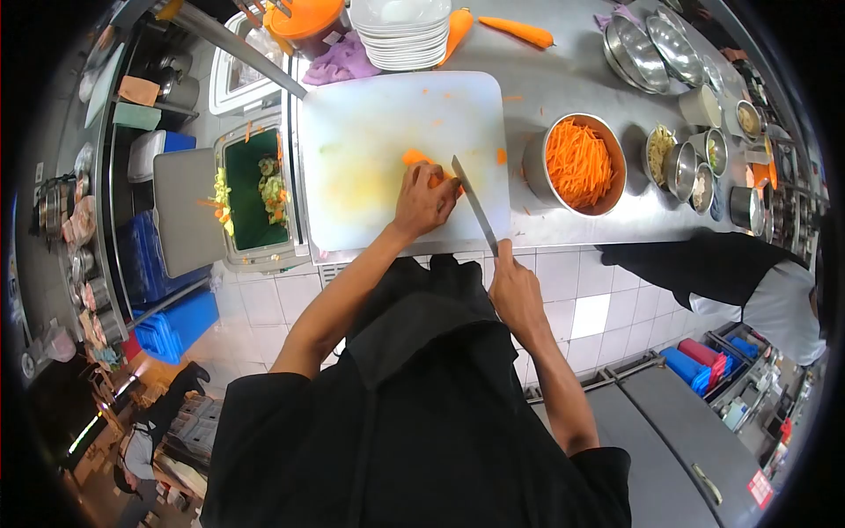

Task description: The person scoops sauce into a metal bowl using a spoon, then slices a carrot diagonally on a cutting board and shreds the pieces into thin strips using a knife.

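Note:
A piece of carrot [415, 157] lies on the white cutting board [352, 114], mostly covered by my left hand [424, 199], whose curled fingers press it down. My right hand [516, 290] is wrapped around the handle of a knife [476, 205]. The blade points away from me, its tip just right of my left fingertips. Another small carrot bit [502, 156] rests near the board's right edge, and orange scraps are scattered toward the far side. Right of the board stands a round metal pot [536, 165] holding shredded carrot [578, 165].
Stacked white dishes [401, 40], a purple cloth [340, 62] and whole carrots [517, 32] sit behind the board. Metal bowls [680, 169] line the counter's right. An open bin [255, 255] with vegetable scraps is at left. Another person [748, 273] stands at right.

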Motion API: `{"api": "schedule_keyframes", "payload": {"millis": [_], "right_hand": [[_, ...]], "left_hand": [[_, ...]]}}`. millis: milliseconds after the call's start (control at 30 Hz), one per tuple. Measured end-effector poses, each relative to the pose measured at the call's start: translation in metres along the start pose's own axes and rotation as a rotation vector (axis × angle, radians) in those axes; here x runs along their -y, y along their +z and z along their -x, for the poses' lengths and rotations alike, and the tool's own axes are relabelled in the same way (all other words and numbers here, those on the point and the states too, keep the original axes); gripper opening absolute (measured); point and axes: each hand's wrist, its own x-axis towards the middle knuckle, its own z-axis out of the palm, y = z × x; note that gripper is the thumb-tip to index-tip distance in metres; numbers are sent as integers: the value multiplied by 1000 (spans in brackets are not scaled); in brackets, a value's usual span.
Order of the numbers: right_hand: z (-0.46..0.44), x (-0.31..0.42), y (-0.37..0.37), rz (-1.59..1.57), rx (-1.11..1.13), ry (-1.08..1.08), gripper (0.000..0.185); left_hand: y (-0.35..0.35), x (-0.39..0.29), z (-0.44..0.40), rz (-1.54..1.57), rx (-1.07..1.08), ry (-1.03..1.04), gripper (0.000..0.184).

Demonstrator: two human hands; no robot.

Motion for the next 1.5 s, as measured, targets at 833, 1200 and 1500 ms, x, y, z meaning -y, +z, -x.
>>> {"api": "schedule_keyframes", "payload": {"millis": [833,1200,1500], "right_hand": [[-2,12,1,-34,5,31,28],[-1,11,5,-39,17,42,27],[-27,-4,26,-77,30,40,30]], "left_hand": [[-1,1,0,33,1,-4,20],[-4,2,-6,33,4,17,18],[-7,1,-1,81,-14,39,24]]}}
